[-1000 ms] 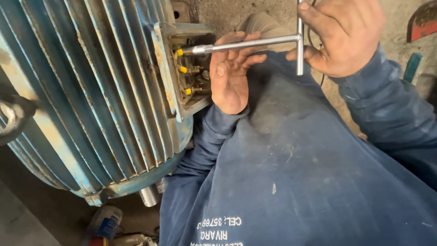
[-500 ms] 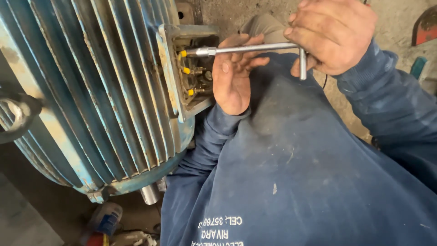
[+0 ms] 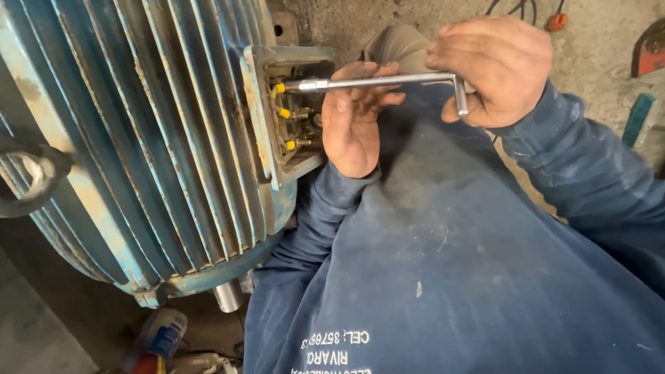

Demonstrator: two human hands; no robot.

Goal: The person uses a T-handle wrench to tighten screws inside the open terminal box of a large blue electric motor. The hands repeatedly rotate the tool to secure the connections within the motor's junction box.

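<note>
a: big item first?
b: blue ribbed motor housing (image 3: 138,138), fills the left half, paint worn and rusty along the fins. a dark lifting ring (image 3: 28,176) at its left edge.
a: next down?
b: open terminal box (image 3: 287,104) on the motor's right flank, grey rim chipped, yellow-capped terminals (image 3: 282,113) stacked inside.
a: the tool?
b: t-handle socket wrench (image 3: 374,82), bright steel, shaft lying nearly level, its socket end inside the top of the box at the uppermost terminal. cross-bar points down at the far right end.
a: hands?
b: right hand (image 3: 495,69) wrapped shut around the cross-bar end. left hand (image 3: 353,118) just beside the box's right edge, palm showing, fingers loosely curled under the shaft and steadying it, not clenched.
a: room about it?
b: tight. blue sleeves and lap crowd below; concrete floor (image 3: 603,90) free toward the top right, with a green-handled tool (image 3: 637,119) at the right edge. a blue can (image 3: 163,331) lies under the motor's lower edge.
</note>
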